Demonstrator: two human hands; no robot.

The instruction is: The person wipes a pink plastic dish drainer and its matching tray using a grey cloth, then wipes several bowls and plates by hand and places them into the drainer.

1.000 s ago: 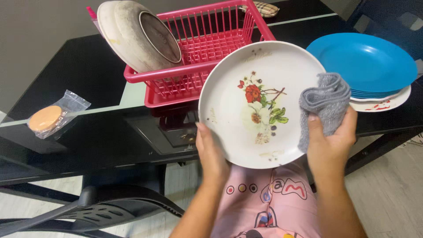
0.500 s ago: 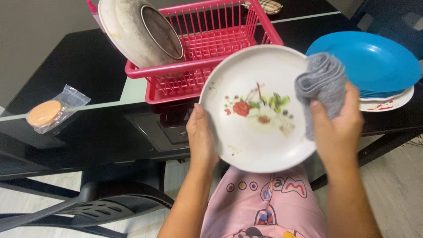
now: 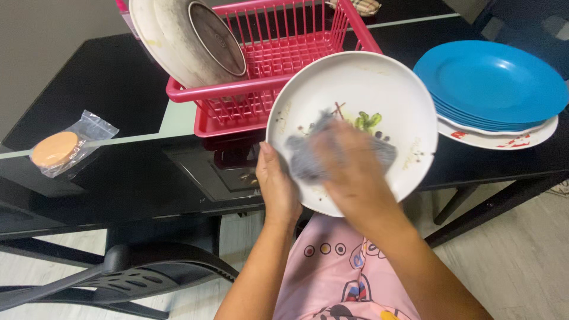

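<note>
One white floral plate [image 3: 379, 95] getting wiped mid-air, just off the near edge of the black table [image 3: 106, 95]. Left hand [image 3: 277, 186] clamping its lower rim, right hand [image 3: 352, 172] pressing a grey cloth [image 3: 305, 157] onto the middle. Still showing brown specks near the rim. Already sitting in the pink rack [image 3: 278, 53] behind: one dish [image 3: 178, 41]. Waiting at the right edge: stacked blue plates [image 3: 492, 80]. Nothing blocking.

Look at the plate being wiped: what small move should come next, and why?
Probably sweep the grey cloth under the right hand out toward the plate's right rim. Brownish specks show there and near the upper left rim, while the cloth sits blurred over the centre. The left hand grips the lower left edge, steadying it.
</note>
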